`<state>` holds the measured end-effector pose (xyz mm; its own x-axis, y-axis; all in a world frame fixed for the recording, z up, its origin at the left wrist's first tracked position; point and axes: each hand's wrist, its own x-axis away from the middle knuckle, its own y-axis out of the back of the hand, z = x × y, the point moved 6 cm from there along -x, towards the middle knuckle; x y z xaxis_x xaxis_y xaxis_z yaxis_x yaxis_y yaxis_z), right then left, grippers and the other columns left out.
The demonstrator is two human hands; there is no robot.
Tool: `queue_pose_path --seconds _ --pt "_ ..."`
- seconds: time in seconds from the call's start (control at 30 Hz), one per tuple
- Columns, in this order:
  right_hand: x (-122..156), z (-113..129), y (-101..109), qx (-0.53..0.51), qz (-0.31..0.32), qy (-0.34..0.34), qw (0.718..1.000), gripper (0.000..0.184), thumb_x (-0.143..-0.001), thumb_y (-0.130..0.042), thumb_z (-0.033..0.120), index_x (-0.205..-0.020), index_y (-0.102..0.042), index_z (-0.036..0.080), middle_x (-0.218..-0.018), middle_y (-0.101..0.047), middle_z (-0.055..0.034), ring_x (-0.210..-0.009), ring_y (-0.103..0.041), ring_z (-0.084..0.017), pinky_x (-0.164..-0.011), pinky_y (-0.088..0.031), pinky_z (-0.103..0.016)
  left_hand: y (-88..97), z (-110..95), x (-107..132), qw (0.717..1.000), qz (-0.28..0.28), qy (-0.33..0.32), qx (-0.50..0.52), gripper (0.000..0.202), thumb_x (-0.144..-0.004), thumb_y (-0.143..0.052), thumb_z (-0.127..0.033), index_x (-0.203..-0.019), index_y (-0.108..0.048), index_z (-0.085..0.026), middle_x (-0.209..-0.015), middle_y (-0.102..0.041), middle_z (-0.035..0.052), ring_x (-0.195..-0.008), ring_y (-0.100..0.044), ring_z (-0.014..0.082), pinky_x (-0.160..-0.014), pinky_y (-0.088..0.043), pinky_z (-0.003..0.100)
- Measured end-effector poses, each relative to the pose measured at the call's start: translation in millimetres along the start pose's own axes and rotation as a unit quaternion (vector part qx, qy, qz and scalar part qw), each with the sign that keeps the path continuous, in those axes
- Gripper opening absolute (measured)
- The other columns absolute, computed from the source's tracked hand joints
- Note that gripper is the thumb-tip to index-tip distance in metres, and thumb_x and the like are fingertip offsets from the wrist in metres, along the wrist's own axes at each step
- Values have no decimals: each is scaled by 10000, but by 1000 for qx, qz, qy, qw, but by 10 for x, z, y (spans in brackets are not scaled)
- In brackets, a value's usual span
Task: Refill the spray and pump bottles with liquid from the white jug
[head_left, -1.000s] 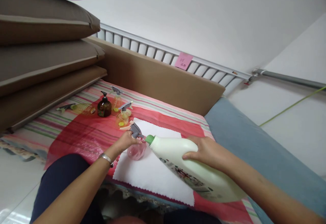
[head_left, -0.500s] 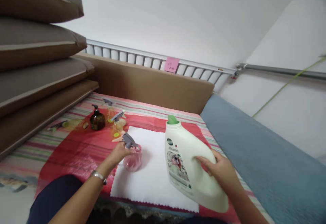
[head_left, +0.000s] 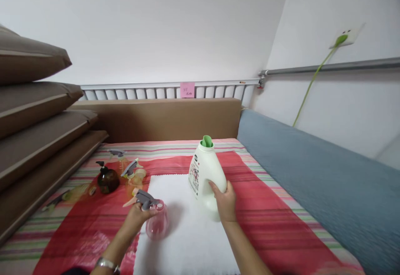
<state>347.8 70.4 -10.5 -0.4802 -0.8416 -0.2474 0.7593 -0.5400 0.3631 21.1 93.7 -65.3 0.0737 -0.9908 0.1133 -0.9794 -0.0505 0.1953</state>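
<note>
My left hand is closed round the neck of a pink see-through spray bottle with a grey trigger head. The bottle is over the left part of a white cloth with a scalloped edge. My right hand grips the handle of a big pale green detergent jug, upright at the right side of the cloth. A green spout shows in the jug's uncapped mouth. Whether the jug's base touches the cloth I cannot tell.
A dark pump bottle and yellowish spray bottles stand at the left; another spray bottle lies down. Red sheeting covers striped fabric. Stacked brown cushions and a blue bolster flank it.
The jug has moved back and left and turned more upright in my right hand. My left hand still holds the pink spray bottle. The camera view has tilted up and levelled.
</note>
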Motion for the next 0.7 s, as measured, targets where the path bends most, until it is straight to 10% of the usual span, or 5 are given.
queue_pose_path --seconds 0.7 --pt "-376 -132 -1451 -58 -38 46 997 420 -648 -590 600 -780 -439 232 -712 -621 -59 -665 -576 -249 -585 -423 -325 18 149 6 998 -6 -17 55 398 -404 -860 -333 -747 -745 -165 -815 -739 109 -859 -671 316 -811 -521 398"
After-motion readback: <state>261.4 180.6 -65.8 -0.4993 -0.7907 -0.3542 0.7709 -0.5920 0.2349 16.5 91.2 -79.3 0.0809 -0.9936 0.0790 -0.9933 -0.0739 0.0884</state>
